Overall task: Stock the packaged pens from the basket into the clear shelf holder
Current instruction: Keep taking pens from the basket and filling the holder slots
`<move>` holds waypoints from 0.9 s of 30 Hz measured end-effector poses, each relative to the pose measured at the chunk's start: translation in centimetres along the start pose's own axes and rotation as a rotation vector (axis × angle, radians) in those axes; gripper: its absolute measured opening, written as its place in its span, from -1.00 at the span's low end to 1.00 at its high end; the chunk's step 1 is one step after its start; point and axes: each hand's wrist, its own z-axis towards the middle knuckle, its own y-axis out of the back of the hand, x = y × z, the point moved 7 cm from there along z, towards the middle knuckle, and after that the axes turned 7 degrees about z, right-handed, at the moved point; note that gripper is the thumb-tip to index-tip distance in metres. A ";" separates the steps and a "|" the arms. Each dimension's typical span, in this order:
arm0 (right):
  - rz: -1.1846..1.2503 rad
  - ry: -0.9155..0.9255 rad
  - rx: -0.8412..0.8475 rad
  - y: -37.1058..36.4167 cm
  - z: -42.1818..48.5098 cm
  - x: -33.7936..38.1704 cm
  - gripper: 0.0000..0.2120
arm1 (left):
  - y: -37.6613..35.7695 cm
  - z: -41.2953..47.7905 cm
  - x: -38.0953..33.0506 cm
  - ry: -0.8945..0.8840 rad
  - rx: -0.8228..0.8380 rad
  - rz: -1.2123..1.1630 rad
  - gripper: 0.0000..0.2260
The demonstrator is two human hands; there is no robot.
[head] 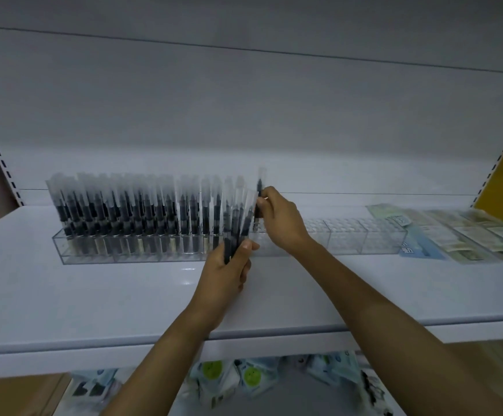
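Head view
- Right hand (277, 217): fingertips pinch a single packaged pen (259, 190), long axis upright.
- Left hand (229, 268): clamped round the spare bundle (239, 217), tilted slightly right, on the near side of the clear holder (364, 235).
- Holder: stocked pens (118, 205) fill the left; the right is bare.
- Next slot: probably straight below the single pen, so the right hand is nearer.
- Basket: not in sight.

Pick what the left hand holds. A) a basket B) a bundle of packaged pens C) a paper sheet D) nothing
B: the left hand grips a bundle of packaged pens in front of the clear holder, while the right hand pinches a single pen.
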 end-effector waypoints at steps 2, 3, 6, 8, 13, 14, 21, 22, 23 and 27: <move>-0.109 -0.009 0.035 -0.3 -0.1 -0.1 -0.82 | 0.0 0.0 0.0 -0.001 0.000 0.005 -0.80; -0.117 -0.020 0.033 -0.2 -0.1 -0.2 -0.82 | 0.0 0.0 -0.1 -0.007 0.004 0.008 -0.80; -0.103 -0.013 0.062 -0.2 -0.3 -0.1 -0.90 | -0.1 -0.1 -0.1 -0.022 0.019 0.025 -0.80; -0.083 -0.015 0.077 -0.3 -0.4 0.1 -0.93 | -0.1 -0.2 -0.2 -0.027 0.023 0.028 -0.79; -0.064 -0.030 0.045 -0.3 -0.2 -0.2 -0.90 | 0.3 0.1 -0.1 -0.024 -0.010 0.003 -0.78; -0.060 -0.023 0.032 -0.3 -0.4 -0.2 -0.91 | 0.3 0.1 0.0 -0.021 -0.014 -0.003 -0.78; -0.076 0.010 -0.064 -0.1 -0.9 -0.2 -0.85 | 0.3 0.1 0.0 -0.018 -0.024 -0.011 -0.77; -0.076 0.011 -0.067 -0.1 -0.8 -0.2 -0.84 | 0.4 0.1 0.1 -0.022 -0.033 -0.011 -0.77; -0.074 0.013 -0.068 -0.2 -0.8 -0.2 -0.83 | 0.5 0.1 0.0 -0.028 -0.044 -0.005 -0.76; -0.043 0.003 -0.071 -0.4 -0.8 -0.2 -0.83 | 0.5 0.4 0.1 -0.032 -0.073 0.032 -0.73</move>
